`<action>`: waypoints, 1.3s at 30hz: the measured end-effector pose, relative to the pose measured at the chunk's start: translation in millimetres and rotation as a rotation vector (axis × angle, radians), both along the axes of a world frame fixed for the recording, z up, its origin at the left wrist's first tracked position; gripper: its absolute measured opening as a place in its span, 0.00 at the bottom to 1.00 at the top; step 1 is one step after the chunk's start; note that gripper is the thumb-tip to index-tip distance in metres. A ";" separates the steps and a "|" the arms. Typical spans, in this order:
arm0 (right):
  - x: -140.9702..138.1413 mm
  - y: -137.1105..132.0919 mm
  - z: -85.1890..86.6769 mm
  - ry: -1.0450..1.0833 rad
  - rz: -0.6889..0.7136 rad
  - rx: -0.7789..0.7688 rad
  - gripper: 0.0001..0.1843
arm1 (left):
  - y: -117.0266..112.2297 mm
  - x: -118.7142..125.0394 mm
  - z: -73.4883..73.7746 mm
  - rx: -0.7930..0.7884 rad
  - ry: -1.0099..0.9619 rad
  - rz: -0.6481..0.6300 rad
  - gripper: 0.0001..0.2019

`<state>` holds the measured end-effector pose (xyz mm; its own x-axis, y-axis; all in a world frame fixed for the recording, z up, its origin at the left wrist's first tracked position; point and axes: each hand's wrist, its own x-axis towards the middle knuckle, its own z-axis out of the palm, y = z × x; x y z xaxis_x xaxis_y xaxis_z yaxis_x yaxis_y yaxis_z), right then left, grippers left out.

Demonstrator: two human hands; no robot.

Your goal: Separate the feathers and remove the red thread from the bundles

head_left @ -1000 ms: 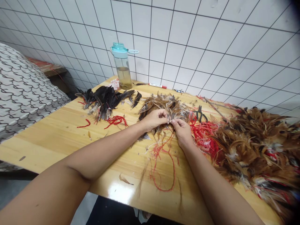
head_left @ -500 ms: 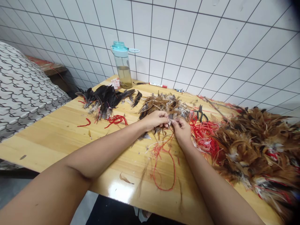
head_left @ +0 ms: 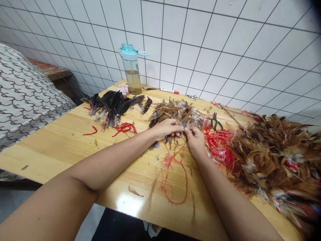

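Observation:
At the near edge of a pile of brown feathers [head_left: 177, 112], my left hand [head_left: 168, 129] has its fingers curled closed on a small feather bunch, mostly hidden by the fingers. Thumb and forefinger of my right hand [head_left: 195, 139] pinch at the same spot, the fingertips of both hands nearly touching. A loop of red string [head_left: 187, 182] trails on the table below them. Beside my right wrist lies a tangle of red string [head_left: 220, 144], with black-handled pliers [head_left: 215, 122] just behind it.
A large heap of brown feathers [head_left: 278, 157] covers the table's right side. Black feathers [head_left: 115, 105] and short red strings [head_left: 125, 128] lie at the left. A water bottle [head_left: 132, 72] and a red-capped marker [head_left: 169, 91] are near the tiled wall [head_left: 200, 36]. Patterned cloth [head_left: 30, 90] hangs far left.
The fingertips have shifted slightly: my left thumb now reaches further right, toward my right fingertips. Everything else lies as before.

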<state>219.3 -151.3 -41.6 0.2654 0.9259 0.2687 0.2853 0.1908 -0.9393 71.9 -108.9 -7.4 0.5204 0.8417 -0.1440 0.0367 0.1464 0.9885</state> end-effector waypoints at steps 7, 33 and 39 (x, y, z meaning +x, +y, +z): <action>-1.4 -1.2 0.7 0.005 0.022 -0.022 0.13 | 2.2 -0.7 -5.5 0.005 -0.007 -0.013 0.08; 6.8 4.2 -2.6 0.021 0.169 -0.110 0.17 | 7.2 -3.6 -12.3 0.165 -0.024 -0.020 0.11; 5.1 2.2 0.2 0.192 0.248 -0.145 0.16 | 5.7 -3.2 -10.7 0.057 -0.150 -0.035 0.13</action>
<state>224.4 -149.1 -41.4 0.0602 0.9935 0.0961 0.0621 0.0924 -0.9938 68.7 -103.2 -18.1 0.5612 0.8275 -0.0146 -0.1083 0.0910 0.9899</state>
